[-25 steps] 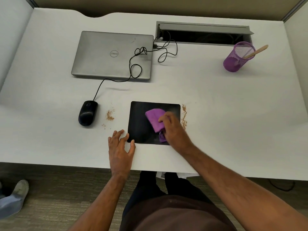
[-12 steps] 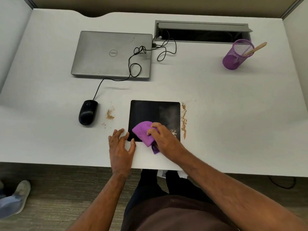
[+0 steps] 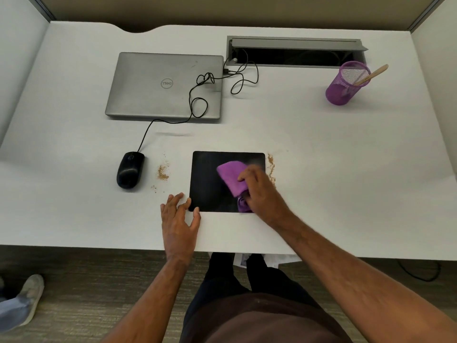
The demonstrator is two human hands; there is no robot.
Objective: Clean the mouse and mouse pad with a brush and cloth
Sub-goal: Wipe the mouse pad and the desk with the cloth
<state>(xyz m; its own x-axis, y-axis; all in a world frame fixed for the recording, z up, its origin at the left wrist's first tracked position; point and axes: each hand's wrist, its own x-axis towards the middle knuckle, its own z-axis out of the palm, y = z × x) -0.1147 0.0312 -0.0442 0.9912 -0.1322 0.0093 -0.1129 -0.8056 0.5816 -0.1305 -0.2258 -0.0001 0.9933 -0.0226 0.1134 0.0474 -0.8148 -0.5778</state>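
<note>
Right hand (image 3: 259,191) grips the purple cloth (image 3: 232,178) on the black mouse pad (image 3: 210,179); left hand (image 3: 179,219), fingers spread flat, pins its near-left corner to the desk (image 3: 346,169). Risk: wiping rightward drags crumbs (image 3: 271,167) back on. Mouse (image 3: 130,173) lies left.

The closed laptop (image 3: 164,86) lid bears a round "DELL" logo (seen upside down).

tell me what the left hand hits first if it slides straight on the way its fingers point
Probably the scattered brown crumbs on the white desk; the left hand points up and slightly left, past the black square mouse pad's corner.
</note>
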